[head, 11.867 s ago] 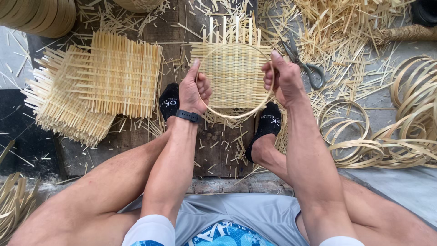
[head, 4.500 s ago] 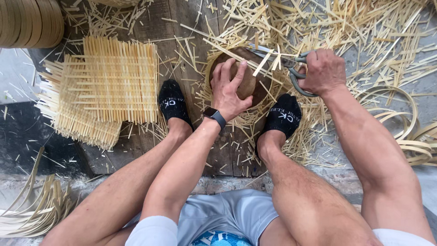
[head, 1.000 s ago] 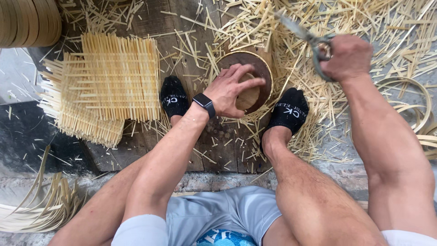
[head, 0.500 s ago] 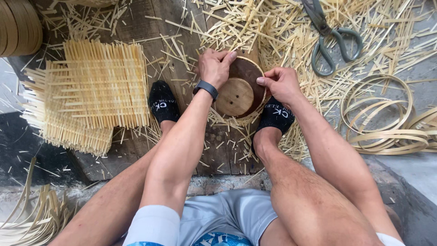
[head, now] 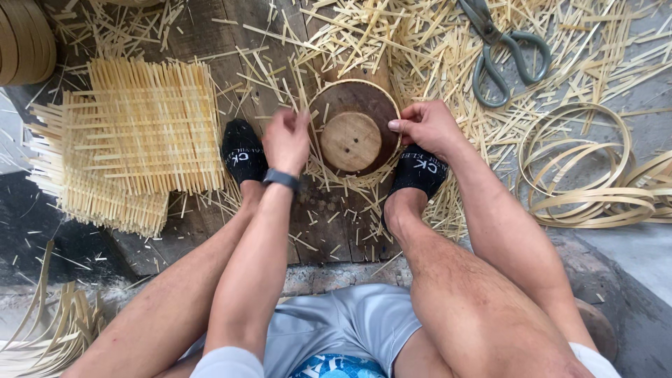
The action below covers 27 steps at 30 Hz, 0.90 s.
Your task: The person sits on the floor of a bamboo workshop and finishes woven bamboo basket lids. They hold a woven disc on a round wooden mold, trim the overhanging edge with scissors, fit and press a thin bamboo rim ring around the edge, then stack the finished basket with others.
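Observation:
A round wooden mould [head: 353, 128] with a bamboo rim lies between my two black-socked feet on dark planks. My left hand [head: 285, 138] sits at its left edge, blurred, fingers curled against the rim. My right hand [head: 425, 124] grips the right edge, thumb on the rim. Woven bamboo strands stick out from under the mould. Metal scissors [head: 505, 49] lie loose on the bamboo scraps at the far right, beyond my right hand.
A stack of square woven bamboo mats [head: 133, 133] lies to the left. Coiled bamboo hoops [head: 591, 178] lie to the right, and more rings [head: 24, 38] at the top left. Cut bamboo slivers [head: 392, 42] litter the floor. Long strips [head: 42, 329] lie at bottom left.
The scissors have left my right hand and lie on the scraps. My right hand has come down to the mould's right edge; my left hand has shifted to its left edge.

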Each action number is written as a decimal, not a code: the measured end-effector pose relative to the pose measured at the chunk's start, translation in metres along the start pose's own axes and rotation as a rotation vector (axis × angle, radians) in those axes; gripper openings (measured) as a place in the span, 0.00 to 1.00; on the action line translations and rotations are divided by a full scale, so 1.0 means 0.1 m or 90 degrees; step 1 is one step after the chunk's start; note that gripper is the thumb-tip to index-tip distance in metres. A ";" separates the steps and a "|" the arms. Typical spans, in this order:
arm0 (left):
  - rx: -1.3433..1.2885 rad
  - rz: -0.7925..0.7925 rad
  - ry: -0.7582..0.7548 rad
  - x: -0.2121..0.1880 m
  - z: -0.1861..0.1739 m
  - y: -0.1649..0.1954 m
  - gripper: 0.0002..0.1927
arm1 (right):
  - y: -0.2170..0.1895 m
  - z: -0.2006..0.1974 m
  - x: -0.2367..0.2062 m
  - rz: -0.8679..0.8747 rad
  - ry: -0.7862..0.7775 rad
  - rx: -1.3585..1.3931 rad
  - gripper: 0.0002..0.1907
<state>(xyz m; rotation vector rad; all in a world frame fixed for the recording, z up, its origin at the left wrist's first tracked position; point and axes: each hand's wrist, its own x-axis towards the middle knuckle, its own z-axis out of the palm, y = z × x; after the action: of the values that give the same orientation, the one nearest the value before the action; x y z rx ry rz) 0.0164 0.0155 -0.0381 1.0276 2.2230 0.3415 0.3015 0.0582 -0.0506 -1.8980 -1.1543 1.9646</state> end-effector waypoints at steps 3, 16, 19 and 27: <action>-0.346 -0.207 -0.182 -0.15 0.01 -0.29 0.17 | 0.07 0.02 0.07 -0.004 0.005 0.031 0.09; -0.716 -0.320 -0.184 -0.30 0.12 -0.44 0.15 | 0.09 0.01 -0.03 -0.002 -0.015 0.284 0.09; -0.765 -0.350 -0.281 -0.46 0.21 -0.42 0.13 | 0.11 0.01 -0.09 0.045 -0.048 0.330 0.09; -0.667 -0.359 -0.217 -0.56 0.48 -0.40 0.11 | 0.19 0.23 0.02 0.026 0.076 0.180 0.08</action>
<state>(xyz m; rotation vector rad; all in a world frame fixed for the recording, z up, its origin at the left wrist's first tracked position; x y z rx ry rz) 0.0518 -0.0551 -0.0682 -0.1025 1.5553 0.8565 0.2869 0.0375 -0.0668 -1.8726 -0.7660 1.8878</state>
